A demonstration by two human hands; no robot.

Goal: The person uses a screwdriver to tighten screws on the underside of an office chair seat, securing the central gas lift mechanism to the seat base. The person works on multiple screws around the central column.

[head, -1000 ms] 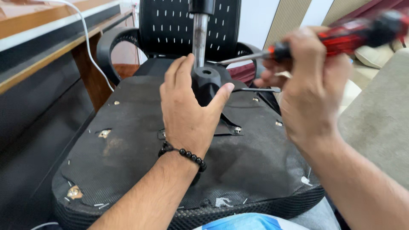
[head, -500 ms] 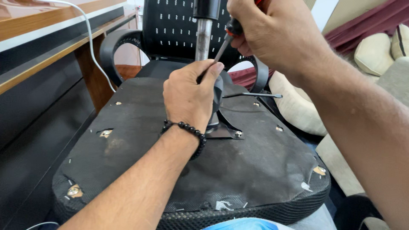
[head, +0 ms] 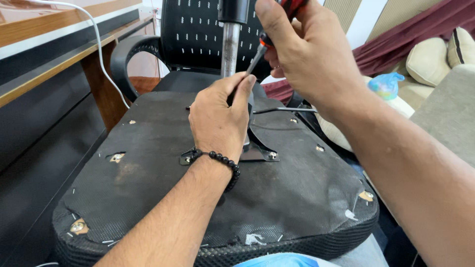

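An upturned office chair seat (head: 148,198) fills my view, its black fabric underside facing up and torn at the near corners. My left hand (head: 220,121) rests at the middle of the seat, curled around the black mechanism housing (head: 251,106) at the foot of the gas-lift column (head: 230,47), thumb and fingers closed on it; a black beaded bracelet (head: 225,163) circles the wrist. The steel column rises upright from the seat's centre toward the top of my view, where a black sleeve caps it. My right hand (head: 309,57) is above and just right of the column, gripping a screwdriver (head: 262,49) with a red-and-black handle in a closed fist. Its shaft slants down and left, and the tip disappears behind the fingertips of my left hand, so I cannot tell what it touches. A flat metal mounting plate (head: 260,154) lies on the seat just beyond my left wrist. A thin lever rod (head: 284,110) sticks out to the right from the mechanism. Beyond the seat's far edge stands a second black mesh chair (head: 188,44); a wooden worktop (head: 54,59) runs along the left, a white cable (head: 101,54) hanging over it. Cream cushions (head: 430,59) sit at the far right.
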